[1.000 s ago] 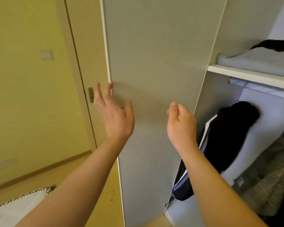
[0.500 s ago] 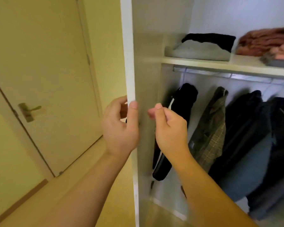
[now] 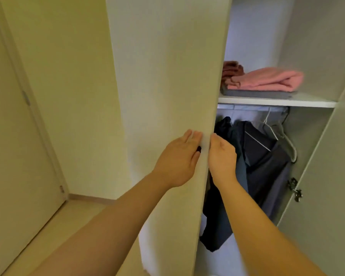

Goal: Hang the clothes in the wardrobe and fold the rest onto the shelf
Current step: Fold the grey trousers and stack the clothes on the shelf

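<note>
The left wardrobe door (image 3: 167, 76) is swung across the left half of the wardrobe. My left hand (image 3: 177, 162) presses flat on its outer face near the free edge, fingers straight. My right hand (image 3: 223, 156) is just inside that edge, its fingers curled against it. On the shelf (image 3: 277, 101) lie a folded pink garment (image 3: 267, 79) on a grey one (image 3: 257, 94), and a dark red one (image 3: 231, 69) behind. Dark clothes (image 3: 263, 166) hang from the rail (image 3: 247, 107) below, partly hidden by the door.
Pale empty hangers (image 3: 283, 136) hang at the rail's right end. The right wardrobe door (image 3: 327, 176) stands open, its hinge (image 3: 294, 189) showing. A room door (image 3: 12, 156) is at the far left, with yellowish floor (image 3: 68, 226) in front of it.
The left wardrobe door has swung in over the left side of the wardrobe. My left hand went from gripping its edge to pressing flat on its face; my right hand came up to the edge.
</note>
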Available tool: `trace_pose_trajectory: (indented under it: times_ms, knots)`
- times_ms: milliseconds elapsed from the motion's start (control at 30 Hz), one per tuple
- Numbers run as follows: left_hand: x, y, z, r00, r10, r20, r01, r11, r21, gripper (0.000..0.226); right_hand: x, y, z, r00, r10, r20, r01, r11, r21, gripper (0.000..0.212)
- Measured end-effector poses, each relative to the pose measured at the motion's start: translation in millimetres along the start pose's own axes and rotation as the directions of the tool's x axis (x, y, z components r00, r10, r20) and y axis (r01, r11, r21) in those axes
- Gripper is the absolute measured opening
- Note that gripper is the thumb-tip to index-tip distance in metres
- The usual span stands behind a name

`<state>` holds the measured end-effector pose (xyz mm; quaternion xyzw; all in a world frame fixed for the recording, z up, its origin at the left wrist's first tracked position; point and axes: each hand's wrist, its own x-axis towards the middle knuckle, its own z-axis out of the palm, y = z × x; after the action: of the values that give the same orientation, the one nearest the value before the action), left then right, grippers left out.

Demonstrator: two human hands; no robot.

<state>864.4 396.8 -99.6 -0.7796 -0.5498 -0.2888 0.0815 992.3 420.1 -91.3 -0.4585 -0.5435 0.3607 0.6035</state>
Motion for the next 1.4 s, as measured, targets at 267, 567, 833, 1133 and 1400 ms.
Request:
trace_pose_trajectory:
  times_ms: [267,567,833,1133,1400]
  knots:
    - [67,-2,33,0.981,-0.036,0.189,-0.025,0.949,0.314,0.077,45,1,-29,0.997,0.074,0.020,-0.065,0.958,-0.279,0.053]
    - [101,10,44,0.941,-0.185,0.284,0.055,0.910,0.410,0.078,33,7,-57,0.998,0.040,0.041,-0.025,0.952,-0.306,0.031]
    - [104,112,41,0.966,0.251,-0.054,-0.243,0.962,0.124,0.063,8,-29,-145,0.786,-0.475,-0.396,0.177,0.786,-0.592,0.036]
    - [96,208,58,0.682,0.649,-0.335,-0.709,0.699,-0.090,0.049,-27,-70,-276,0.430,-0.472,-0.770,-0.178,0.792,-0.584,0.082]
    - [98,209,59,0.661,0.611,-0.436,-0.717,0.685,-0.127,0.043,-25,-65,-293,0.417,-0.430,-0.801,-0.239,0.798,-0.553,0.053]
